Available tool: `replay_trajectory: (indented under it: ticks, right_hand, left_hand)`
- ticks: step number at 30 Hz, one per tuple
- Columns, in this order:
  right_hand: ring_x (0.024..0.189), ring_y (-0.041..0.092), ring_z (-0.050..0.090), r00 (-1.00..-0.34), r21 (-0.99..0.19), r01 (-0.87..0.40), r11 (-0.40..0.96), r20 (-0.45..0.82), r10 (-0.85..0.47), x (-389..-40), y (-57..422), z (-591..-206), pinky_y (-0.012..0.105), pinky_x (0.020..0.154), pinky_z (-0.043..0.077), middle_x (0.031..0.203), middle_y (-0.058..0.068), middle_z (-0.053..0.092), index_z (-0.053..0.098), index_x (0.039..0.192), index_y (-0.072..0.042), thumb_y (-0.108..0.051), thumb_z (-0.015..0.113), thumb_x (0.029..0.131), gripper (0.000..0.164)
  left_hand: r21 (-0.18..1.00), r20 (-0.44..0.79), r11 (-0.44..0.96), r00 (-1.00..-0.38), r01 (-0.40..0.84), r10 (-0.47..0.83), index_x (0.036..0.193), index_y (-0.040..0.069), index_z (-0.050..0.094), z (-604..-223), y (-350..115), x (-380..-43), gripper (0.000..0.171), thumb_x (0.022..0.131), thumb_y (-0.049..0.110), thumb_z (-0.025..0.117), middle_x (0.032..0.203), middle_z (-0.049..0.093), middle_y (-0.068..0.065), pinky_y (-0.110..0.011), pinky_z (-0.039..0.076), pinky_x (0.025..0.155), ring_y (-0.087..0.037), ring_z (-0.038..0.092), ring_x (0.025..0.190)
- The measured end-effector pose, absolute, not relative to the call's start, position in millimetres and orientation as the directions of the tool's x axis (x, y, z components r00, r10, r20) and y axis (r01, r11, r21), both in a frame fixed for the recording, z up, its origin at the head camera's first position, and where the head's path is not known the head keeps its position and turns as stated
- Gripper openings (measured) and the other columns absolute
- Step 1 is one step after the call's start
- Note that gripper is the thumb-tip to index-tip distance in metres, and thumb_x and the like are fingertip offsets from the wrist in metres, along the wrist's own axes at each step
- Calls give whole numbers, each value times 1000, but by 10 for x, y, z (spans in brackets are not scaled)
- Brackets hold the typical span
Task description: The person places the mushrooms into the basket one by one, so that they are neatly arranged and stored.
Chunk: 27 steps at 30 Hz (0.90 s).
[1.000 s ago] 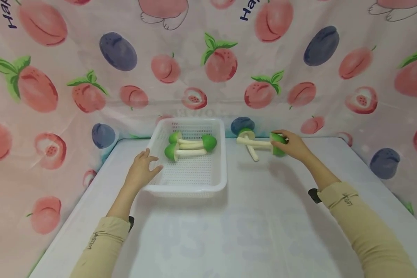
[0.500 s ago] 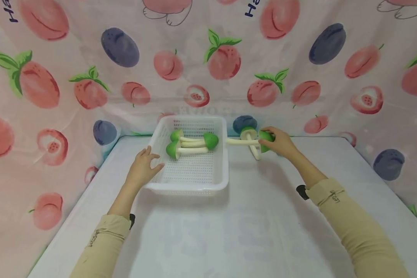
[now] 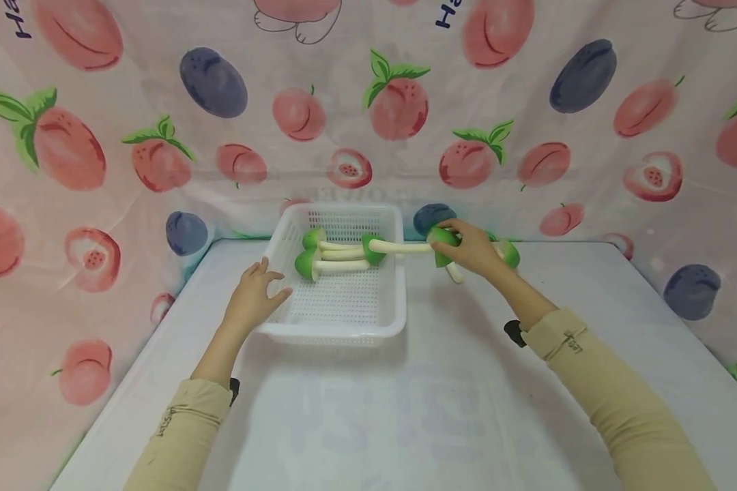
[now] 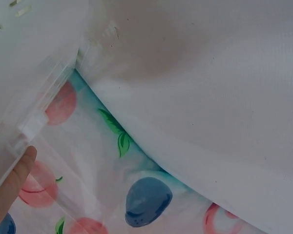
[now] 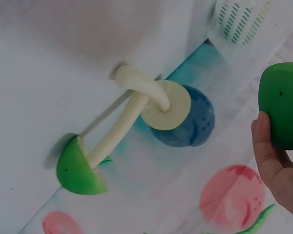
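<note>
My right hand (image 3: 471, 247) pinches a toy mushroom (image 3: 408, 248) by its green cap, the pale stem pointing left across the basket's right rim. In the right wrist view, the fingers (image 5: 264, 141) lie against the side of that cap. Inside the white basket (image 3: 392, 310) lie three more green-capped mushrooms (image 3: 342, 265). At the left rim rests my left hand (image 3: 252, 298), fingers spread; in the left wrist view one fingertip (image 4: 29, 155) is right at the rim. Behind my right hand, two other mushrooms lie crossed, one cap (image 5: 78, 168) green, the other showing its pale underside (image 5: 173, 109).
The basket stands near the back of the white table (image 3: 356, 409). A fruit-print cloth (image 3: 356, 88) hangs behind the table and along its sides.
My right hand has carried the mushroom leftward, from beside the other mushrooms until its stem overhangs the basket. The left hand has stayed at the rim.
</note>
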State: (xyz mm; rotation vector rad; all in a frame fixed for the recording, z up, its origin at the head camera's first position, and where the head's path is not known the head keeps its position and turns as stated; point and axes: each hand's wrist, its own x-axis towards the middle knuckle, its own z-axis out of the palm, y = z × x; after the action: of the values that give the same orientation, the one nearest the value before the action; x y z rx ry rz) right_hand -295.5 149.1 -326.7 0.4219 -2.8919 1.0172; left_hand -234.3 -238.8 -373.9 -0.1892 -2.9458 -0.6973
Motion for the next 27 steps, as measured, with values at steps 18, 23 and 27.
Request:
replay_trajectory:
  ticks: [18,23,27]
  right_hand:
    - [95,28,57,-938,-615,-340,711,162,-308,-2981,886,-3237,38,75,50,120,19,60,53,128,-3,-32,63,87,51]
    - [98,30,60,-928,-625,-361,692,170,-330,-2998,756,-3250,40,77,53,118,19,61,53,127,-3,-32,63,87,50]
    - [100,29,60,-924,-620,-370,691,168,-344,-3014,667,-3244,40,79,54,118,18,61,53,127,-3,-32,64,87,50]
  left_hand:
    - [422,124,897,-989,129,84,123,-4,57,-3740,-2439,-2290,46,90,28,60,150,22,-31,-63,26,107,-46,20,140]
    - [427,118,895,-989,128,85,124,-4,57,-3739,-2426,-2305,46,91,28,60,151,22,-30,-63,26,108,-45,19,140]
    - [431,116,893,-990,128,85,124,-3,57,-3722,-2411,-2311,46,91,28,60,151,21,-29,-63,26,108,-45,19,140]
